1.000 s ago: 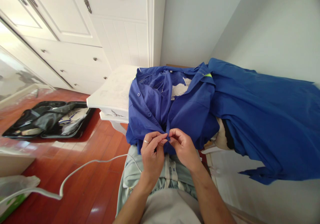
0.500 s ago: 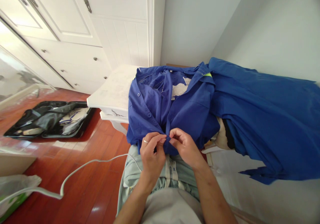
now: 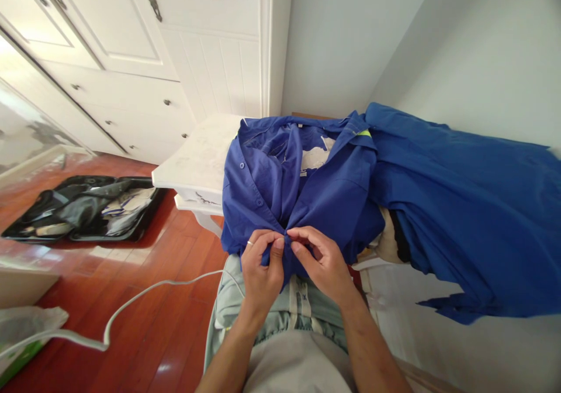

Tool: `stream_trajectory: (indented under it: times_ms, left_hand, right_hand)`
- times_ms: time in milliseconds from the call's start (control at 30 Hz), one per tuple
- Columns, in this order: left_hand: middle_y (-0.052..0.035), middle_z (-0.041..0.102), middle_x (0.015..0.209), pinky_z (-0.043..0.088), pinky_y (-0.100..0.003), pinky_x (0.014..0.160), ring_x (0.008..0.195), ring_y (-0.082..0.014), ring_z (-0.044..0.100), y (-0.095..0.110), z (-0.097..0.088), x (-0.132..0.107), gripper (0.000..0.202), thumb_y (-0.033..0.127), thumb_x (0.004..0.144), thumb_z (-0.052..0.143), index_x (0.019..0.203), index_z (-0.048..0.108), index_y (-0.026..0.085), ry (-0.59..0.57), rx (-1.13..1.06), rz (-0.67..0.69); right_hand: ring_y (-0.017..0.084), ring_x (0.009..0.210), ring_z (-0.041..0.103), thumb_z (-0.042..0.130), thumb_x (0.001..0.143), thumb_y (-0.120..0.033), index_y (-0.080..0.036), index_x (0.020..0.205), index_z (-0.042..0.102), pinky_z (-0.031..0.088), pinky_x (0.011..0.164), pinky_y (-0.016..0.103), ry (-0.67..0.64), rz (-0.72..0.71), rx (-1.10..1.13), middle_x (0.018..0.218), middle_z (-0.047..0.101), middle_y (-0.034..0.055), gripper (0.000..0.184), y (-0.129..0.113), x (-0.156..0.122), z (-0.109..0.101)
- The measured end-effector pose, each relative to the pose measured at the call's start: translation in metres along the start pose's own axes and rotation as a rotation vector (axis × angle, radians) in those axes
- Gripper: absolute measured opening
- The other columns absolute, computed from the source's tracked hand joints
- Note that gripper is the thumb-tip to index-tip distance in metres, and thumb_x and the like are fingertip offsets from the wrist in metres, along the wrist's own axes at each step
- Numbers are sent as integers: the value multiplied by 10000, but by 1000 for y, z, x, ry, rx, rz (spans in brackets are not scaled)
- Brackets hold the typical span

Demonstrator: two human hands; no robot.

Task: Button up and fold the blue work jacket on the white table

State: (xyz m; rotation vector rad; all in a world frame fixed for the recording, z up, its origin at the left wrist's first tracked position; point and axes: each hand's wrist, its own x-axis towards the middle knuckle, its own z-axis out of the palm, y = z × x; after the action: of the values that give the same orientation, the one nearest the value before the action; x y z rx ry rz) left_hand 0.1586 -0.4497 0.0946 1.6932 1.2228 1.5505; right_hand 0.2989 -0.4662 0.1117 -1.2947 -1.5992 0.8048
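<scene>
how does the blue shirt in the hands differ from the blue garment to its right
The shirt is a more violet blue; the garment is a plainer blue.
The shirt shows buttons and a neck opening; the garment shows neither.
The left hand and right hand pinch the shirt's front; neither touches the garment.
Both are creased blue cloth.

The shirt (image 3: 337, 200) lies on the counter (image 3: 197, 153), a second garment (image 3: 477, 206) against its right. Behind and left stands the cabinet (image 3: 219, 71). Left of the counter, the suitcase (image 3: 149, 220) lies on the floor (image 3: 175, 328); nearer, the bag (image 3: 37, 320) sits before the box (image 3: 26, 288).
</scene>
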Motion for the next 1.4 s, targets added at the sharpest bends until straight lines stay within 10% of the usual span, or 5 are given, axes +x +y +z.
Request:
stream_trajectory:
  times_ms: [600,1400]
  left_hand:
    - [-4,642,812,463,-238,746,783,-131,604,5,3,-4,128,190,938,601,822,654,179,-7,-45,-29]
    - [0,622,802,440,-229,722,766,-123,583,1,2,-1,155,212,945,589,804,642,178,-84,-61,-58]
  right_hand:
    - [51,957,554,423,1041,-194,-144,1116,692,472,858,143,40,-303,-373,997,616,26,284,3,2,-1]
    - [36,948,559,525,977,-118,-150,1094,710,448,872,146,-27,-350,-373,999,620,17,221,2,5,-14]
